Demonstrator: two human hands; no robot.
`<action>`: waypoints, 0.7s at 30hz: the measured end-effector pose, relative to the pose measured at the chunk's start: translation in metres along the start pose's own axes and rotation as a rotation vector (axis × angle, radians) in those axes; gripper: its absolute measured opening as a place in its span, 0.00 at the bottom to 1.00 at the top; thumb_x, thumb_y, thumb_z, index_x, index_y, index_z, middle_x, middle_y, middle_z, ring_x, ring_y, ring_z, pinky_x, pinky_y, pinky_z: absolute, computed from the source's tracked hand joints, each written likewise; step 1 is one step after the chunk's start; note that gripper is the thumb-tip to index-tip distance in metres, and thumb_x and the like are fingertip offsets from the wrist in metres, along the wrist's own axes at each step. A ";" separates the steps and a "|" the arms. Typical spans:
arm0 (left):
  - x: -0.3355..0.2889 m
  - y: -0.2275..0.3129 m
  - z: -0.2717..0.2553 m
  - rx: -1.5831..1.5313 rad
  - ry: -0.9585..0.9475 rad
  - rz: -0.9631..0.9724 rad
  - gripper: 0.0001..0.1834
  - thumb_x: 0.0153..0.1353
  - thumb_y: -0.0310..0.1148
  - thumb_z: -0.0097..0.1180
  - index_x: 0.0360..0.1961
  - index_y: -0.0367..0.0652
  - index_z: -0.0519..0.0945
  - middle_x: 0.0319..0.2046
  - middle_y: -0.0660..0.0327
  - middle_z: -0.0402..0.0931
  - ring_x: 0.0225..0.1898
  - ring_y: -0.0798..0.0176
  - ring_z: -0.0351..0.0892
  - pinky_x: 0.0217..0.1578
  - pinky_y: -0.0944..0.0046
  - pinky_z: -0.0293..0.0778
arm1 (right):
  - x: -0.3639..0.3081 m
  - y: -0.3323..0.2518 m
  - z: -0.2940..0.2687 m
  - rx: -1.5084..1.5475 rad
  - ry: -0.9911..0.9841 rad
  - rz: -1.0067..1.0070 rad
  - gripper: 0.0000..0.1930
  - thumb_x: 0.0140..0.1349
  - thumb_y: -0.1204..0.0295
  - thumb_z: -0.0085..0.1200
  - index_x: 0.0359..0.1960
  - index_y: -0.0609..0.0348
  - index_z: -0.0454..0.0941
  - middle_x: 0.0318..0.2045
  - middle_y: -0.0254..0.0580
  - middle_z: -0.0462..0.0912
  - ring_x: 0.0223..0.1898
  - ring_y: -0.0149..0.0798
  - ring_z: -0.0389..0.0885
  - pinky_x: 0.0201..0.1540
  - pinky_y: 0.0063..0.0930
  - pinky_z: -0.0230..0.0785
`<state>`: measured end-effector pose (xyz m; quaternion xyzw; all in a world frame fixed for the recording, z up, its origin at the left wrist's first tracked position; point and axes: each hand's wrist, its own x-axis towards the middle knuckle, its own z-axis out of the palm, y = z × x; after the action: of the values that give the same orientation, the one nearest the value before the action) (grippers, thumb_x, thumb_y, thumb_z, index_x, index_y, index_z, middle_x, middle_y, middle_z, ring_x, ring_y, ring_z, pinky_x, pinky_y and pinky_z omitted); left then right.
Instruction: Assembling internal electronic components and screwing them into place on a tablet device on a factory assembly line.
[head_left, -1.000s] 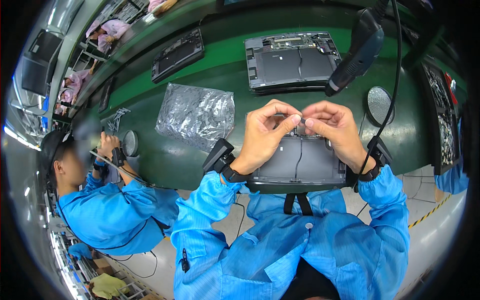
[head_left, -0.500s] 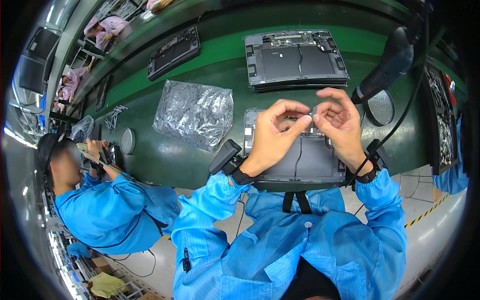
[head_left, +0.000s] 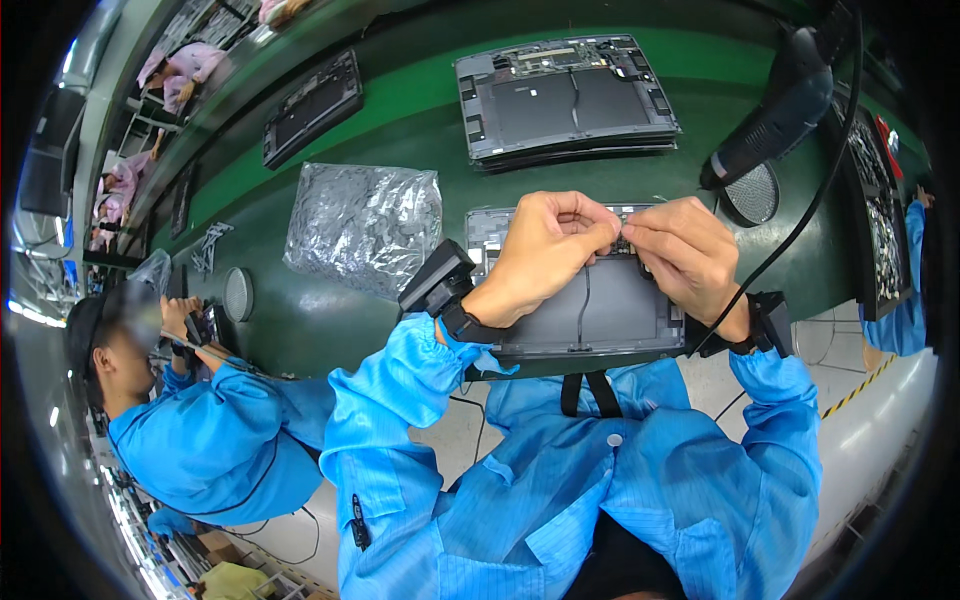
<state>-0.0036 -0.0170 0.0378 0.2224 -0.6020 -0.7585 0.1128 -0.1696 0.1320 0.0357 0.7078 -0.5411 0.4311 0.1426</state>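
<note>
An opened dark grey laptop base [head_left: 630,310] lies in front of me on the green workbench, with a thin black cable running down its middle. My left hand [head_left: 545,250] is over its upper part, thumb and index finger pinched together. Fingertip to fingertip with it, my right hand [head_left: 695,255] is also closed in a pinch, close above the laptop's upper circuit area. Whatever lies between the fingertips is too small and too covered to make out.
Behind the laptop sits a stack of similar bases [head_left: 550,110]. A clear bag of dark parts [head_left: 365,230] lies left. On the right are a dark handheld tool [head_left: 775,120], a round dish [head_left: 752,195] and a parts tray [head_left: 885,225]. A co-worker [head_left: 220,430] sits at left.
My right hand has turned and lowered, its raised fingers folding in toward the laptop. Both pinches now sit closer to the circuit area. The whole view has shifted slightly.
</note>
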 end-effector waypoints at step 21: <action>-0.004 -0.032 -0.001 1.256 -0.111 0.692 0.30 0.61 0.42 0.75 0.65 0.52 0.85 0.70 0.44 0.69 0.73 0.38 0.68 0.72 0.34 0.65 | -0.038 0.018 -0.019 0.023 -0.217 0.315 0.14 0.51 0.84 0.71 0.41 0.64 0.88 0.38 0.43 0.88 0.38 0.47 0.83 0.42 0.39 0.76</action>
<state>0.0037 -0.0075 0.0074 0.0029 -0.9655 -0.2002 0.1666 -0.1954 0.1625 0.0125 0.6581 -0.6526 0.3755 0.0060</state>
